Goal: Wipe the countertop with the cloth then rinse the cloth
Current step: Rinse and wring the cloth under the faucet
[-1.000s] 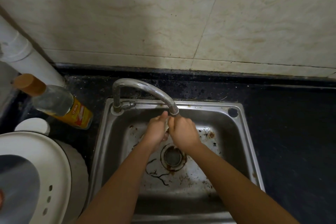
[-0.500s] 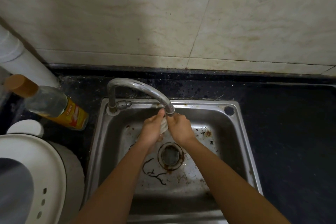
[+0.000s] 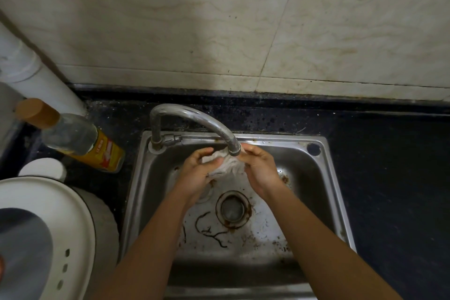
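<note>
Left hand (image 3: pixel 197 174): fingers curled and clamped on the cloth (image 3: pixel 227 165). The cloth now shows as a white bunch stretched between the hands, at 12 o'clock from the drain (image 3: pixel 231 210), just under the tap (image 3: pixel 192 115) mouth. A second ago the hands were closed over it. Right hand (image 3: pixel 262 172): fingers pinch the cloth's 3 o'clock edge. Judgement: rinsing under way. Water flow: cannot tell.

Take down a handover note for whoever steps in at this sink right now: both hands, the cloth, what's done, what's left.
Left hand: grips the cloth's left end.
Right hand: grips its right end.
Cloth: bunched between both hands, just under the tap spout, over the sink.
Done: cloth is at the sink, so wiping the countertop seems over.
Left: finish rinsing; running water can't be made out.
</note>
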The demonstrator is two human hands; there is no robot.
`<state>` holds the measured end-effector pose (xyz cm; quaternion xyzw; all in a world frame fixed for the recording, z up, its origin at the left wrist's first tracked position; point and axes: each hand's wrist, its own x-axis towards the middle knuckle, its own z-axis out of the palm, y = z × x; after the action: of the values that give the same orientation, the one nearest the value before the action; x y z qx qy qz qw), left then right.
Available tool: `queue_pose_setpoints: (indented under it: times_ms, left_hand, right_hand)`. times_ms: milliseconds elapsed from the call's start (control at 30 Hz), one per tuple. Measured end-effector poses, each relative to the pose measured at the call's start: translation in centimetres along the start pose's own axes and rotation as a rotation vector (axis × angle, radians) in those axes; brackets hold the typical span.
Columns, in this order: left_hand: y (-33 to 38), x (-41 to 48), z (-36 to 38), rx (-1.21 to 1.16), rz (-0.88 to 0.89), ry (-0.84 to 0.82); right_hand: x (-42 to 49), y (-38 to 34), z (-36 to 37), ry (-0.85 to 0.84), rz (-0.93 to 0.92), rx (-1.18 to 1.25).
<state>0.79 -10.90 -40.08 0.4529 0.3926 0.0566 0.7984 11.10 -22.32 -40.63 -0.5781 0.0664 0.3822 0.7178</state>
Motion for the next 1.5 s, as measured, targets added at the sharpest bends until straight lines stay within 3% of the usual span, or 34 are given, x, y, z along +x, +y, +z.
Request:
queue_pose_setpoints:
  times_ms: [133, 233, 333, 467, 600, 667, 733, 833, 1000, 1133, 1267, 1333, 1500]
  left_hand:
    - [0.0, -0.2, 0.4, 0.143, 0.113, 0.087]
    - [-0.1, -0.1, 1.1, 0.209, 0.189, 0.201]
    - [-0.4, 0.2, 2.2, 0.294, 0.232, 0.294]
    - [-0.2, 0.6, 3.1, 0.309, 0.125, 0.361]
    - [0.5, 0.3, 3.5, 0.235, -0.073, 0.200]
    - [0.6, 0.0, 3.9, 0.220, -0.189, 0.146]
    - [0.4, 0.2, 4.5, 0.215, -0.255, 0.158]
    - [0.6, 0.4, 4.9, 0.232, -0.257, 0.211]
    - [0.5, 1.0, 3.7, 0.137, -0.232, 0.213]
    - [0.1, 0.8, 4.1, 0.132, -0.242, 0.222]
    - [0.4, 0.5, 3.9, 0.221, -0.227, 0.230]
    - [0.8, 0.2, 3.0, 0.134, -0.191, 0.174]
    - [1.4, 0.3, -0.2, -0.108, -0.098, -0.058]
  right_hand:
    - [-0.4, -0.2, -0.2, -0.184, 0.069, -0.210]
    - [-0.8, 0.1, 0.2, -0.125, 0.024, -0.452]
    - [-0.7, 0.8, 1.4, 0.000, 0.008, -0.545]
    - [-1.2, 0.5, 2.4, 0.130, -0.092, -0.698]
    - [-3.2, 1.0, 2.9, -0.033, -0.406, -0.979]
    - [-3.0, 0.9, 2.9, -0.023, -0.474, -1.220]
    - [-2.0, -0.1, 2.6, 0.090, -0.348, -1.318]
    - [-1.7, -0.8, 2.6, 0.182, -0.203, -1.243]
    - [-3.9, 0.6, 3.7, -0.028, -0.417, -1.358]
    - [-2.7, 0.5, 3.3, -0.009, -0.356, -1.450]
    - [-1.1, -1.3, 3.2, 0.140, -0.008, -1.022]
    - [-0.8, -2.0, 2.8, 0.161, 0.069, -0.780]
    - [-0.4, -2.5, -0.3, 0.012, 0.182, -0.249]
